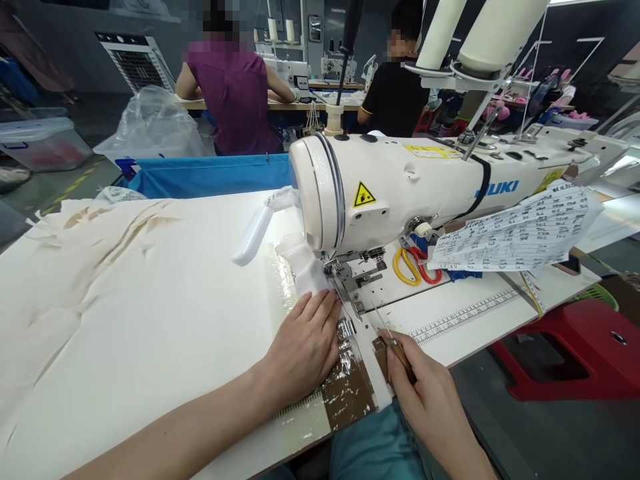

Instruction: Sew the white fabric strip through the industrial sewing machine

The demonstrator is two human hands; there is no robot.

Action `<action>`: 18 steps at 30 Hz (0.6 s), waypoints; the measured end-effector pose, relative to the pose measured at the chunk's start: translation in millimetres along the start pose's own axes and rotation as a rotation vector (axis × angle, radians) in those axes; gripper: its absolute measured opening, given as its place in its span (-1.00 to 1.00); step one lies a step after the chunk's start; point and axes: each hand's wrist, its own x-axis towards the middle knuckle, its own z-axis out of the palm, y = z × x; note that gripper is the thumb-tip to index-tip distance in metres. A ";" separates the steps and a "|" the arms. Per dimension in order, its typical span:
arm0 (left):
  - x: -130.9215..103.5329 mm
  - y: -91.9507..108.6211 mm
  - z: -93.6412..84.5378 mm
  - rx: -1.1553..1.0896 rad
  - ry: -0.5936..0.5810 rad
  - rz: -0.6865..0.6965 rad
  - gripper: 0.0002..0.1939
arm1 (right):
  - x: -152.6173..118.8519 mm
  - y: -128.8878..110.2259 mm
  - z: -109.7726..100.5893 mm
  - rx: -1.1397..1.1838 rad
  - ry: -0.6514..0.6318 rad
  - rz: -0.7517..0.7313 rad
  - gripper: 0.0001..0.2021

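Note:
My left hand [307,337] lies with its fingers flat at the edge of a piece of white fabric [301,267], just in front of the needle area of a white sewing machine [380,193]. My right hand [425,387] is closed round the wooden handle of an awl [399,351]. The awl's thin metal tip points up and away, toward the machine bed. Between the hands, a narrow white strip [373,370] runs from the presser foot to the table's front edge. Part of the fabric is hidden under my left fingers.
Cream fabric pieces [75,267] lie on the table's left side. Yellow and red scissors [417,265] rest behind the machine bed, near a handwritten sheet [510,230]. A red stool [570,353] stands at the right. Two people [233,93] sit at the tables beyond.

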 end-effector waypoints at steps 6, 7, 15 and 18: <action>-0.1 -0.2 -0.8 0.002 -0.026 -0.006 -0.49 | 0.9 -3.4 -3.7 0.062 -0.012 0.029 -0.72; 0.2 -0.1 -1.0 0.003 -0.025 -0.007 -0.49 | 0.4 -3.4 -3.8 0.088 -0.010 0.042 -0.72; 3.7 -4.0 1.2 -0.005 -0.025 -0.030 -0.49 | -1.7 -16.2 -0.2 0.230 0.069 0.209 -0.64; 4.4 -7.5 3.9 -0.031 -0.011 -0.048 -0.50 | 4.4 -21.2 3.8 0.240 0.077 0.045 -0.76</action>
